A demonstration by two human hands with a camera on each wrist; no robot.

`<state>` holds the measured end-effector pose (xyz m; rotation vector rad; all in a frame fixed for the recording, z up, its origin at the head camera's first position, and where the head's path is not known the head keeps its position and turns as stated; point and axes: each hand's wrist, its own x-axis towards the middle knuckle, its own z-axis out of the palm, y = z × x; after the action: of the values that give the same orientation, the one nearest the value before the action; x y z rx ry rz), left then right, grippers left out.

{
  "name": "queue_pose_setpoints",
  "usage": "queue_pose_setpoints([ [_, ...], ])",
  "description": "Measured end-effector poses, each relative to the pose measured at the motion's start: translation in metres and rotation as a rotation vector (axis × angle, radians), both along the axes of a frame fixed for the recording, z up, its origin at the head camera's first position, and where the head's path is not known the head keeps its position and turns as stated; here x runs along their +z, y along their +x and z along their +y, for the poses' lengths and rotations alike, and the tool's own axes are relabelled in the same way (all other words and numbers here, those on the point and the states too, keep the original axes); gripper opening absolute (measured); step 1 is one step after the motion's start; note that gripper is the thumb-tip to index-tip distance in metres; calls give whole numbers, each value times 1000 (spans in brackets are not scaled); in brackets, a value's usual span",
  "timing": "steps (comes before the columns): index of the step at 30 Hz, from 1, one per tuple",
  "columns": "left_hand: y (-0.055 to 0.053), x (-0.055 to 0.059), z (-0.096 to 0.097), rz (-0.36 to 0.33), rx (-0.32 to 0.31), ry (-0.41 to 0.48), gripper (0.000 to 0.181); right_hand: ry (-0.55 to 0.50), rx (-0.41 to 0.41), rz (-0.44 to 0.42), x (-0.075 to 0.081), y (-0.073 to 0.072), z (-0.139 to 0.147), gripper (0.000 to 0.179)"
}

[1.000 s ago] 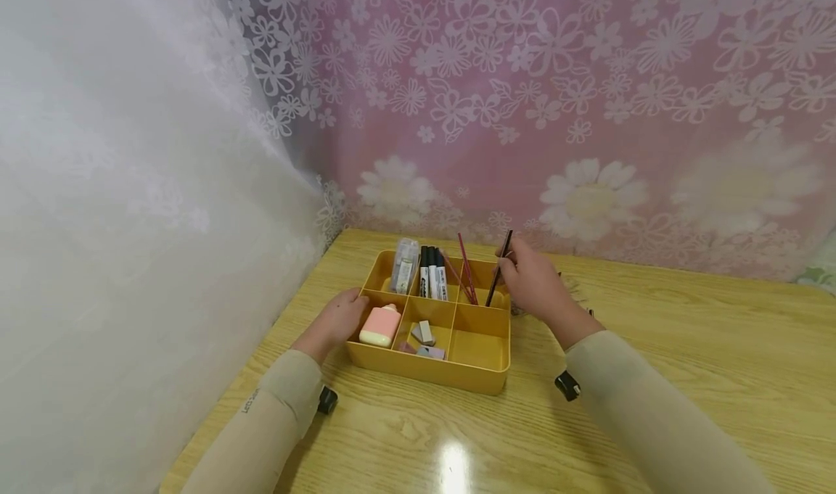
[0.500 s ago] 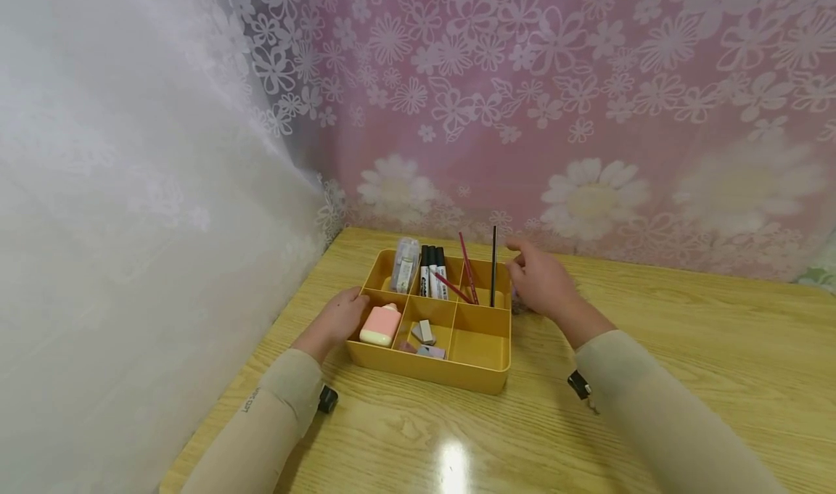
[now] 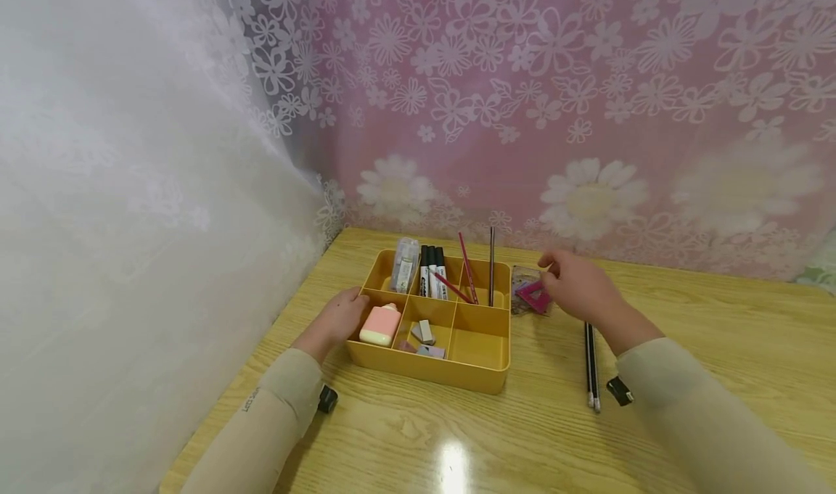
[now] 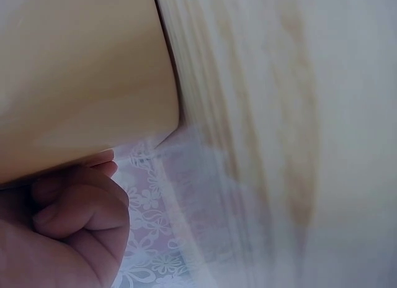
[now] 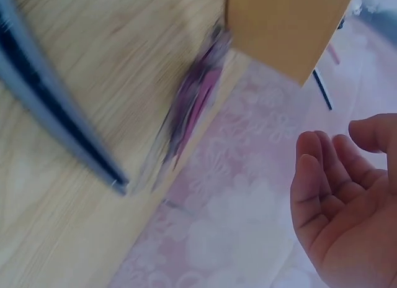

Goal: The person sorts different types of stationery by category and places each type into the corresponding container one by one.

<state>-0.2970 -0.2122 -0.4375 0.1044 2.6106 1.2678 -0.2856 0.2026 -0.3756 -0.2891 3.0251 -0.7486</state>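
Head: left hand (image 3: 334, 325) grips yellow plastic six-compartment organiser (image 3: 424, 372) at its right; clear packet with pink triangle (image 3: 535, 302) just left of right hand (image 3: 580, 289). Left wrist: fingers curled at wall. Right wrist: hand empty, fingers loosely bent. Likely sorting step; next pick calls for low pinch.

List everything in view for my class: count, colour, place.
Table: 1, tan, beneath
Tray: 1, yellow, on table
Case: 1, clear, tray's back-left
Markers: 3, black-and-white, back-middle
Leaning pencils: 2, red, back-right
Upright pencil: 1, dark, back-right
Bottle: 1, pink-and-cream, front-left
Small blocks: several, pale, front-middle
Ruler set: 1, pink and purple, right of tray
Loose pencils: 2, black, table's right
Sheeting: count unclear, pink-and-white, behind
Cameras: 2, black, at cuffs
Sleeves: 2, beige, foreground
Left hand: 1, gripping tray
Right hand: 1, empty, near ruler set
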Motion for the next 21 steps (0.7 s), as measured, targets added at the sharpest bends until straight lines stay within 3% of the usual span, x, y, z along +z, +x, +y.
queue_pose_setpoints([
  [11, -1, 0, -1, -3, 4, -21, 49, 53, -14, -91, -14, 7, 44, 25],
  [21, -1, 0, -1, 17, -10, -15, 48, 118, 2, -334, -45, 11, 76, 20],
])
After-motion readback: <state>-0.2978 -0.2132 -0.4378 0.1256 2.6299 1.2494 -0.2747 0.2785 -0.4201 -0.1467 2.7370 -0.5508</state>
